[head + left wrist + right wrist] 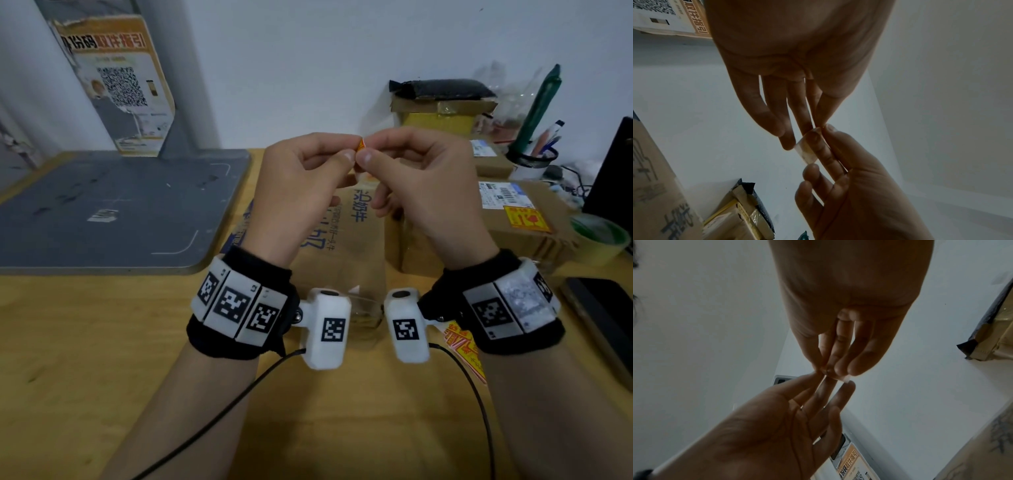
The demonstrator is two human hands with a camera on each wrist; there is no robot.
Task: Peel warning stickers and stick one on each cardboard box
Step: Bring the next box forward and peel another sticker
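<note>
Both hands are raised above the table and meet at a small orange-red warning sticker (360, 146). My left hand (348, 152) pinches it from the left and my right hand (370, 151) from the right, thumb against forefinger. In the left wrist view the sticker (807, 151) shows its pale backing between the two hands. A cardboard box with blue print (342, 250) lies under the hands. To its right, a second cardboard box (507, 236) carries an orange warning sticker (526, 219). More stickers (462, 346) lie on the table beneath my right wrist.
A grey mat (113, 205) covers the table's left side. Stacked parcels (442, 113) stand at the back right beside a pen cup (531, 161). A green tape roll (599, 236) and a phone (603, 318) lie at the right edge.
</note>
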